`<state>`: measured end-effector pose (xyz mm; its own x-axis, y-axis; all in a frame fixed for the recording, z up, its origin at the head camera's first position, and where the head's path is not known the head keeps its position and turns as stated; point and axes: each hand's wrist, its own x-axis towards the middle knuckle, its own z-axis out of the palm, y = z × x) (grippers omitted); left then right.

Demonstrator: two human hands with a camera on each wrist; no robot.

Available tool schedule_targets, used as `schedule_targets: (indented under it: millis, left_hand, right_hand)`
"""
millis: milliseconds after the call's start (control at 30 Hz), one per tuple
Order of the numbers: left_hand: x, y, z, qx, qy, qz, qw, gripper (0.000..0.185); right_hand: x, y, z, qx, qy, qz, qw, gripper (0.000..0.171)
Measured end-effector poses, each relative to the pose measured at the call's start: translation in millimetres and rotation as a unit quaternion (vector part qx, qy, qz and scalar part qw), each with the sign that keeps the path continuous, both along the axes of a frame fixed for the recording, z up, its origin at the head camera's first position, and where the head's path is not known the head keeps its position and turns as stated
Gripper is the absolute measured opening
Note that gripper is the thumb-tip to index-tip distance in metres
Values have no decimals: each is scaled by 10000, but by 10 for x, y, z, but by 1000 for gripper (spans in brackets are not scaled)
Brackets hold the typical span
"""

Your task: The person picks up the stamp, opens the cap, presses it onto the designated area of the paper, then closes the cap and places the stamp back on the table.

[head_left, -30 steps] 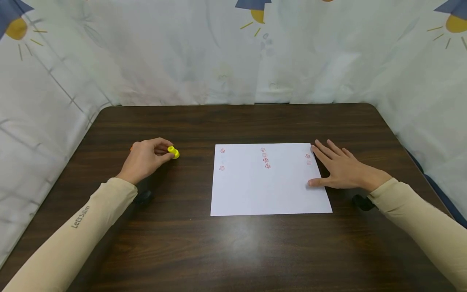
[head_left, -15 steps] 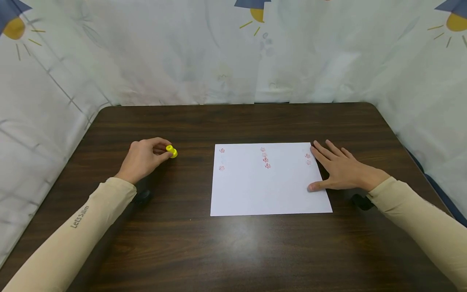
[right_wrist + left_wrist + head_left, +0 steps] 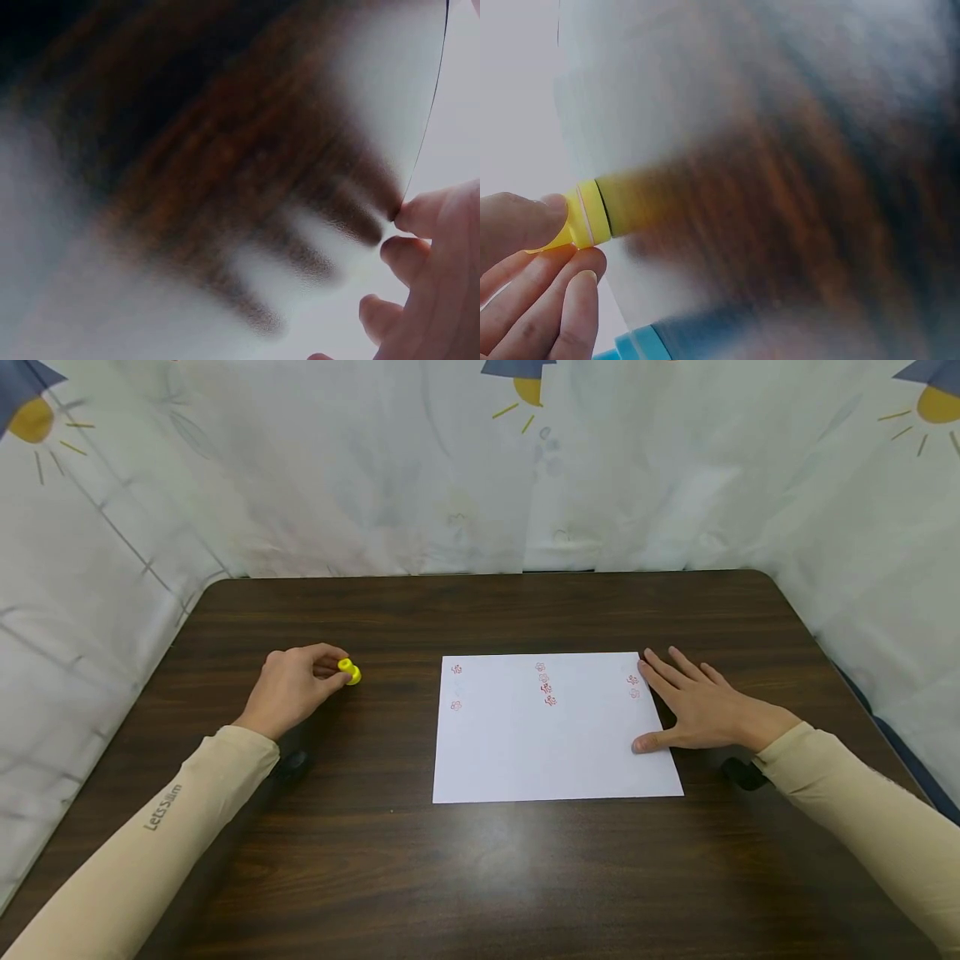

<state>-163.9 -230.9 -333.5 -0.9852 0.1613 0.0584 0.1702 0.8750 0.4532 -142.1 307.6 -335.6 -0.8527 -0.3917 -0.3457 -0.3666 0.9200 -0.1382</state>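
A white sheet of paper with small red stamp marks lies in the middle of the dark wooden table. My left hand rests on the table left of the sheet and pinches a small yellow stamp between thumb and fingertips; the left wrist view shows the yellow stamp held low over the table, whether touching it I cannot tell. My right hand lies flat with straight fingers on the sheet's right edge, thumb on the paper. The right wrist view shows its fingertips pressed on the surface.
White patterned cloth walls enclose the table on the left, back and right. The table's rounded far corners sit near the cloth. A small dark object lies under my right wrist, another under my left wrist.
My left hand has drawn the yellow stamp slightly to the left, away from the sheet. The right hand and the paper have stayed in place.
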Motion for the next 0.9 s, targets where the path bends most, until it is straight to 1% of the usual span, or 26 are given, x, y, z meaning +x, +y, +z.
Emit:
schedule_targets:
  millis: [367, 733, 900]
  left_hand:
    - [8, -41, -8, -104, -15, -18, 9999, 30]
    - [19, -59, -12, -102, -52, -5, 9999, 32]
    - [39, -64, -26, -119, 46, -7, 9999, 32]
  right_hand:
    - [-20, -4, -26, -16, -7, 75, 10000, 126]
    - [-47, 7, -69, -51, -39, 104, 9999, 127]
    - [-41, 16, -73, -136, -99, 89, 9998, 127]
